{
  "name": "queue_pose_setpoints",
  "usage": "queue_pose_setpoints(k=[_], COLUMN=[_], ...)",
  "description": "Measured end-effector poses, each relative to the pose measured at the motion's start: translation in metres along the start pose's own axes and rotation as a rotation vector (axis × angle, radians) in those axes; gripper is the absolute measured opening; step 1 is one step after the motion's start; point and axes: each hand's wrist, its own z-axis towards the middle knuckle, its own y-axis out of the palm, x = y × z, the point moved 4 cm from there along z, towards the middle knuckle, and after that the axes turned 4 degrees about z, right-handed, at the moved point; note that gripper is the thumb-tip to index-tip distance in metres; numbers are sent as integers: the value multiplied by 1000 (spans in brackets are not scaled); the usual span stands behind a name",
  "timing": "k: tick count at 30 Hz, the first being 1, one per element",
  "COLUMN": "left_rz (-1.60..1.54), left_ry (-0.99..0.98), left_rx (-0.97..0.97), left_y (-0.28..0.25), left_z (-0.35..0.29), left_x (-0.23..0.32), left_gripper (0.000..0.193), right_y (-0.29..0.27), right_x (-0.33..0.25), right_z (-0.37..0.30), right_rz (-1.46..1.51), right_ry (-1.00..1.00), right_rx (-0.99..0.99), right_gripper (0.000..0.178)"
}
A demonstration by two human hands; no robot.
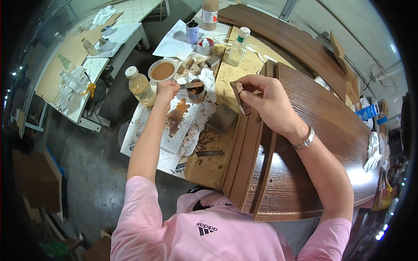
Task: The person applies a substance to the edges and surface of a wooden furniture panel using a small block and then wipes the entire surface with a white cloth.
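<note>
My left hand is closed round the handle of a narrow spatula, whose blade lies over the mouth of a small brown-smeared cup. Just behind it sits a round tub of light brown paste. My right hand pinches a thin, flat piece stained brown between thumb and fingers; whether it is a scraper or a folded sheet I cannot tell. That hand hovers above the near left end of dark brown wood-grain boards.
Brown-stained paper and a dark flat block lie left of the boards. Clear bottles stand left and behind. White gloves hang at the boards' right edge. Another cluttered table stands far left.
</note>
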Motion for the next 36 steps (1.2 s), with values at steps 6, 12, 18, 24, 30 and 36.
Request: queue_pose_setpoints(k=[6,12,18,24,30,36], left_rz=[24,5,76,233,-795,-715], left_ry=[34,74,46,403,237,434], left_rx=[49,32,79,143,-729,-592], left_y=[4,7,-1,6,60,20], left_z=[2,1,12,-49,-169,-177], left_x=[2,3,-14,38,110,103], left_gripper=[7,6,8,33,34,28], right_y=[0,0,4,-1,22,37], right_x=[2,-1,-5,0,-23,-16], right_z=[-1,-2,-1,0,4,8], right_rz=[0,-21,-15,68,530,303], right_ry=[-20,-48,-46,-110,-72,-218], right_rx=[14,23,12,-26,-233,-242], right_gripper=[20,18,17,17,23,28])
